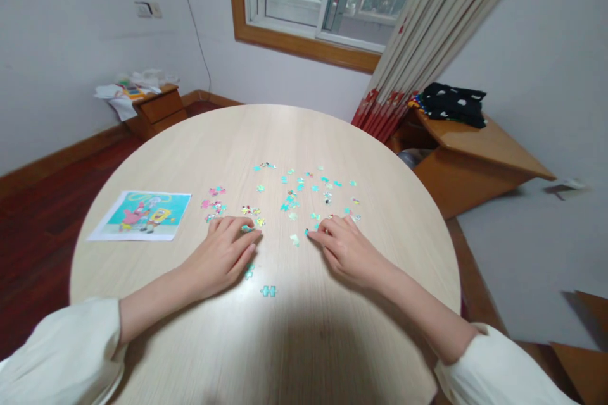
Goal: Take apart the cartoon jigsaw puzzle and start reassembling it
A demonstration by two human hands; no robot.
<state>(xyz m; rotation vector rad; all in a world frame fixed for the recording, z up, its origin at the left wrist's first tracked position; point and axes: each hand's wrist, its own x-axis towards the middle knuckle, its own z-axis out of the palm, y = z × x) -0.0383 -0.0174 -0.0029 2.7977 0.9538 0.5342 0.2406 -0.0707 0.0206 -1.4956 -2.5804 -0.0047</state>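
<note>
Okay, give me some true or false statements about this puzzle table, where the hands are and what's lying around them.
1. The left hand and right hand both lie on the round table. True.
2. The printed picture lies to the right of the right hand. False: it lies at the table's left side, beyond the left hand.
3. The puzzle pieces are joined into one finished block. False: they lie scattered and mostly loose.
4. A lone teal piece lies between the forearms, nearer the person than the fingers. True.
5. The dark cloth sits on the table. False: it sits on a wooden cabinet beside the curtain.
</note>
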